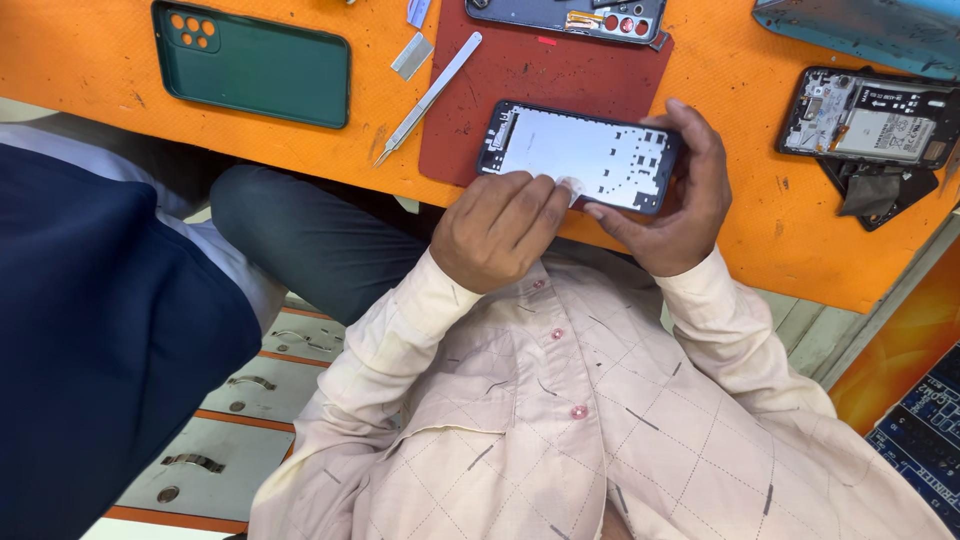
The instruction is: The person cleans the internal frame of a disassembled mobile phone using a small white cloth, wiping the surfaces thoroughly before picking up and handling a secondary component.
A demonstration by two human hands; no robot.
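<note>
**A:** Where does the phone frame (580, 157) sit just now?

**B:** At the near edge of the orange table (90, 60), partly over the red mat (560, 75). Its long axis runs left to right, tilted down a little toward the right.

**A:** And the hands?

**B:** The right hand (672, 200) is closed around the frame's right end, thumb along the lower edge, fingers curled over the far side. The left hand (500, 228) comes in from below with fingers bunched; its fingertips press or pinch something small and pale on the frame's lower edge, near the middle.

**A:** So both are touching it?

**B:** Yes. The frame lies straight ahead of both hands, just past the knuckles.

**A:** What can't you make out?

**B:** What the pale bit is: a tab, a pad, I can't tell. The left fingertips cover the spot. The opened phone (865, 125) at right and the one at the top are cut off or cluttered.
</note>
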